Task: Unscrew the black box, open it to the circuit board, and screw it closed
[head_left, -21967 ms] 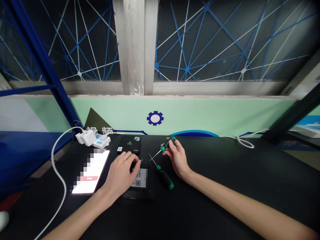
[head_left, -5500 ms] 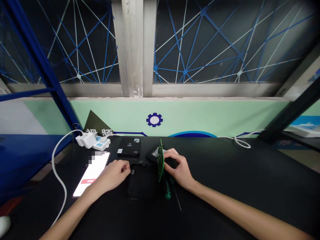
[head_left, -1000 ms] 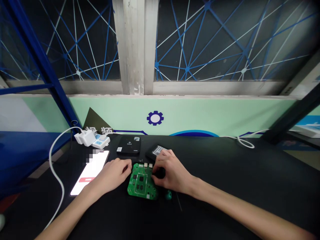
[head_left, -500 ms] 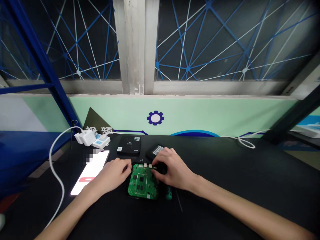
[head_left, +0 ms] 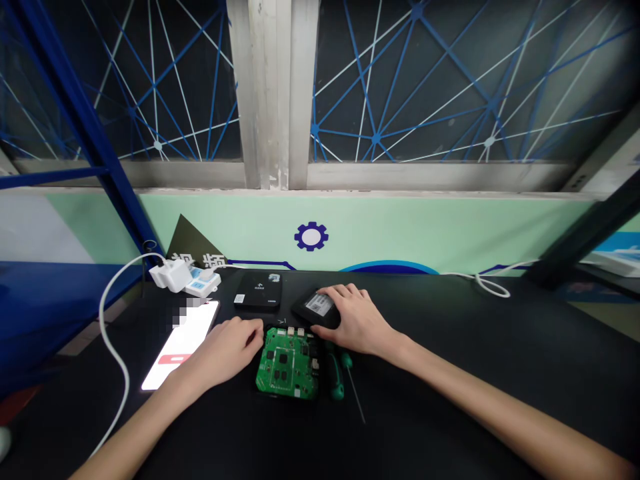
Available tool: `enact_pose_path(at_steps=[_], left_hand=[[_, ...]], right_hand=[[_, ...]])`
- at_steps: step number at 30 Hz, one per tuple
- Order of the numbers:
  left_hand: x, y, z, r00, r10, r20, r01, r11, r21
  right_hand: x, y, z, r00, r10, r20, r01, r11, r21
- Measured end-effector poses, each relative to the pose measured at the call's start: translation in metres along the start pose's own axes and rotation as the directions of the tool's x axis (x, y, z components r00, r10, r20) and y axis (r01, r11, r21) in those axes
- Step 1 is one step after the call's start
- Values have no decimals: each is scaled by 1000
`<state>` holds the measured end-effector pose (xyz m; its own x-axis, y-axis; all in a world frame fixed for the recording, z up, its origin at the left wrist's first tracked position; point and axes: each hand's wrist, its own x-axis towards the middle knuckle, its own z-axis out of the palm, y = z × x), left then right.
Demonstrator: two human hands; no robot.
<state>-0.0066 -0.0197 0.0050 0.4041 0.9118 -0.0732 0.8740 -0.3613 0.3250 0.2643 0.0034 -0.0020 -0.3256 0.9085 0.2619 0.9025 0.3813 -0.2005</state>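
From the head camera, the person's left hand (head_left: 227, 351) rests palm down on the dark surface (head_left: 450, 387), fingers pressed together and pinching nothing, with the fingertips just beside the left edge of a green circuit board (head_left: 287, 363). The board lies flat, component side up, near the middle of the view, with a row of small pale connectors along its far edge. It sits on a black casing half that shows only as a thin rim around it.

The right hand (head_left: 353, 320) lies over a flat black casing lid (head_left: 313, 308), fingers loosely spread and touching it, not pinching; a white label shows on the lid beside the fingertips. Just right of the board lies a green-handled screwdriver (head_left: 336, 381), with a second thin screwdriver shaft (head_left: 356, 393) right next to it.

Farther left lie a lit smartphone (head_left: 180, 347), its screen pixelated, and a black square box (head_left: 257, 290) at the far edge. A white charger (head_left: 167, 275) and a small power strip (head_left: 203, 285) sit at the far left, trailing a white cable (head_left: 107, 347). Behind stands a mint-green wall panel (head_left: 400, 233) under a netted window.
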Motion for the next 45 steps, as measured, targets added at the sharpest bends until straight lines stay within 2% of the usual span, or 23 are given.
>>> enact_pose_path(at_steps=[9,15,28,37,45], left_hand=[[0,1,0,1000,-8,3,8,1000,2],[0,0,0,1000,-5,9,5,1000,1],[-1,2,-2,1000,-5,15,5,1000,17],[-1,1,-1,1000,6,0,-6,1000,15],[-2,1,0,1000,14,-8,-14,1000,9]], right_hand=[[3,4,0,997,60,40,-60,998,0],[3,4,-1,997,57,46,-58,998,13],[3,1,-8,991,105,87,-94,989,-118],[3,7,-7,993,86,84,-79,993,-90],[6,3,-12,990,90,110,-94,995,31]])
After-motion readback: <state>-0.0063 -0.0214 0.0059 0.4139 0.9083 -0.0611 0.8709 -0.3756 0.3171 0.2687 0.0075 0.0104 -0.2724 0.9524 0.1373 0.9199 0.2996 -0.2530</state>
